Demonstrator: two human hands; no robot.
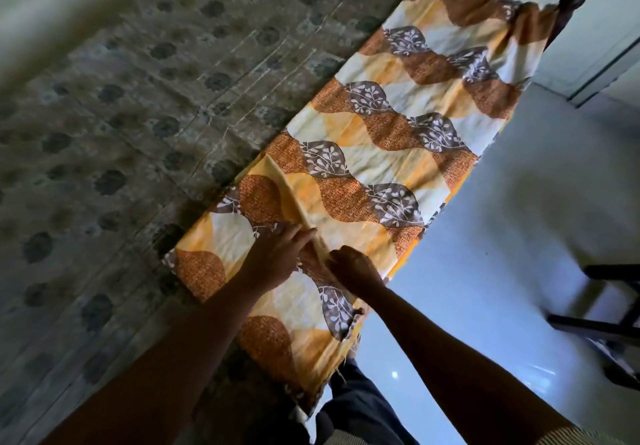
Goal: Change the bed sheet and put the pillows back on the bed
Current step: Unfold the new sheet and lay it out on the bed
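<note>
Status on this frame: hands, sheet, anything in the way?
Left hand flat on orange sheet, right hand pinching its raised fold. Sheet folded in a strip along bare mattress edge, not spread. No pillows in view; nothing blocking.

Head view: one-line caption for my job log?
Left hand and right hand meet at a raised crease in the orange leaf-print sheet lying along the patterned mattress edge.
</note>
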